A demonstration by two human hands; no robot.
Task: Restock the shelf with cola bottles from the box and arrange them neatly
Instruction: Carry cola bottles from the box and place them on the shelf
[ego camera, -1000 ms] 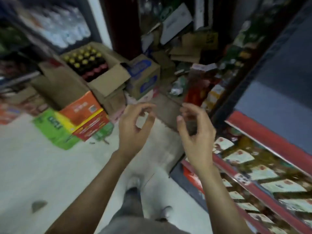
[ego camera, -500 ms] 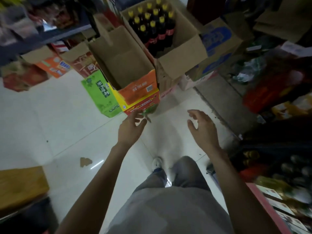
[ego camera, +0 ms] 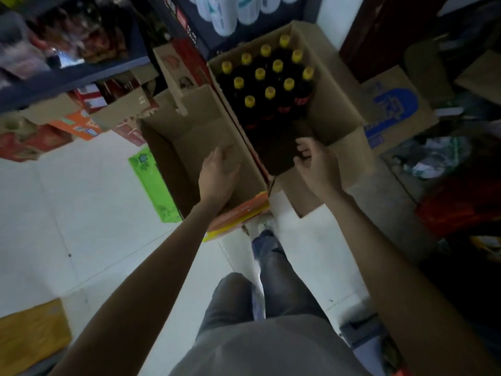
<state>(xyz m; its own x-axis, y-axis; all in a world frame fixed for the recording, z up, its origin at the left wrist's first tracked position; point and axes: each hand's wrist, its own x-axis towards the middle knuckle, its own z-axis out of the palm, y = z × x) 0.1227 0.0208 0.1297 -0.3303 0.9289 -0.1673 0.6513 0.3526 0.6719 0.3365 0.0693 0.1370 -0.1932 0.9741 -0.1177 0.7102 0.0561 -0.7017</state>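
Note:
An open cardboard box [ego camera: 333,104] on the floor holds several dark cola bottles [ego camera: 271,85] with yellow caps and red labels, packed at its far end. The near end of the box is dark and bare. My right hand [ego camera: 317,164] hovers over that near end, fingers loosely curled, holding nothing. My left hand [ego camera: 219,169] reaches forward over the neighbouring empty carton [ego camera: 189,137], fingers relaxed and empty.
A green and orange flattened carton [ego camera: 151,183] lies by the empty carton. A blue-printed box [ego camera: 393,109] stands to the right. Shelves of goods [ego camera: 67,50] line the left, cluttered bags sit at the right. My legs stand on white tiles [ego camera: 67,213].
I have stepped closer to the cola box. Both hands moved forward and now hang over the two cartons instead of over the floor.

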